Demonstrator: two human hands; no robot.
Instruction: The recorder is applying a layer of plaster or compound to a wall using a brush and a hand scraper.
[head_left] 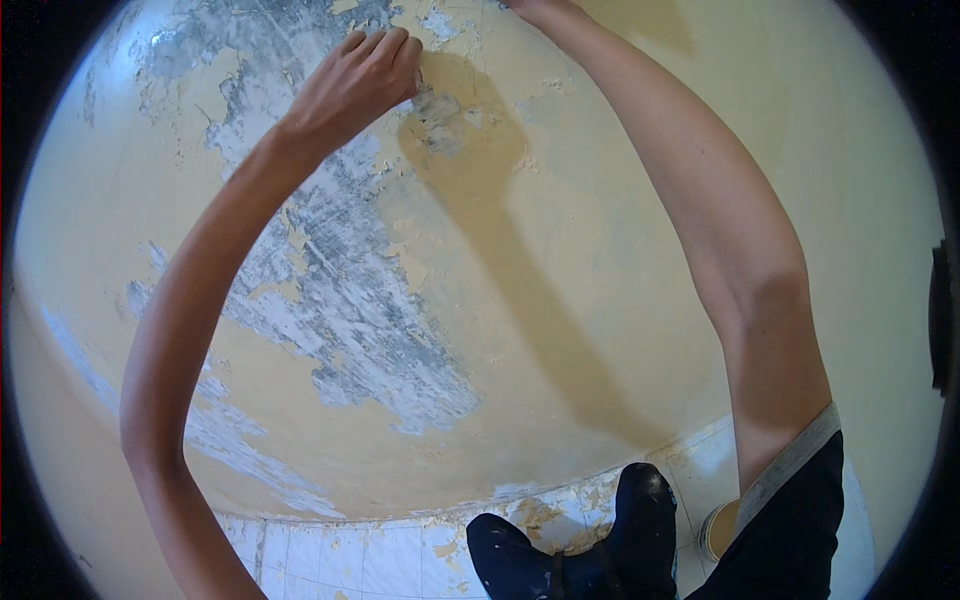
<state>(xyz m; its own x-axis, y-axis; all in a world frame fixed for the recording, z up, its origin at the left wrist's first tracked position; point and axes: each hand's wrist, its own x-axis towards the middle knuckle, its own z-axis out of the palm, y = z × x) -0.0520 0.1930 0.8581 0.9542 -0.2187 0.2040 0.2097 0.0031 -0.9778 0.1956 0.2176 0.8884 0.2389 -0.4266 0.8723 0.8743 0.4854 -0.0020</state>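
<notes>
A wall [600, 300] with cream paint fills most of the view, and my left hand [372, 72] is against its upper part. The fingers of that hand are curled closed; what they hold, if anything, is hidden. Beside and below it spreads a bare grey-white patch [340, 270] with ragged paint edges. At the top edge my right hand [538, 8] shows only in part, its fingers cut off by the frame. Loose paint flakes [527, 163] cling to the wall between my arms.
Below the wall is a white tiled floor [390, 560] strewn with paint chips. My dark boots [643, 515] stand close to the wall's foot. A round tin [718, 530] is on the floor beside the right boot, partly behind my dark sleeve [790, 520].
</notes>
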